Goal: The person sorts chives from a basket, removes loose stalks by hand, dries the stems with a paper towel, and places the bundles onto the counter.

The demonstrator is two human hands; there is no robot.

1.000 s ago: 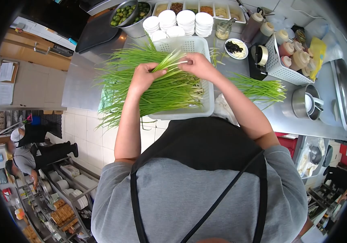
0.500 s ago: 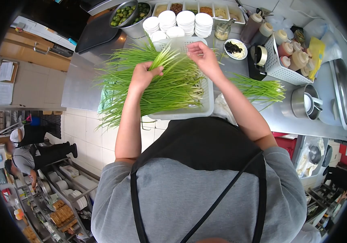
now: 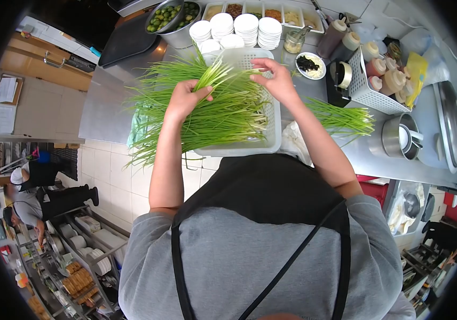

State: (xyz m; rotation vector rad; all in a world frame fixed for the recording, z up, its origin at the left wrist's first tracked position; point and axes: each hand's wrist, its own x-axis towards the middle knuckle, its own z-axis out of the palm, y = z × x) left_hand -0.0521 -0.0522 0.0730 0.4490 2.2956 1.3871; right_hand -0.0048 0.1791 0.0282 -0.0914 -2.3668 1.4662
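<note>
My left hand [image 3: 187,98] is closed around a small bunch of chives [image 3: 216,74], its pale ends pointing up and to the right. Under it, a large heap of chives [image 3: 212,120] spreads across a translucent white plastic basket [image 3: 275,125] with perforated walls, the green tips hanging over its left side. My right hand [image 3: 275,82] is raised above the basket's right side, close to the bunch's pale ends. Its thumb and fingers are apart, and nothing shows between them. Right of my right forearm, a smaller pile of chives [image 3: 340,117] lies on the steel counter [image 3: 105,104].
Stacked white dishes [image 3: 246,32] stand behind the basket, near a bowl of green limes [image 3: 164,18]. To the right are a plate [image 3: 311,66] with dark and pale food, a white crate of bottles [image 3: 372,90] and a steel pot [image 3: 394,136]. Co-workers [image 3: 36,202] stand far left.
My right hand has shifted slightly down, its fingers a little changed in posture. My left hand has moved slightly left and down, still gripping the bunch.
</note>
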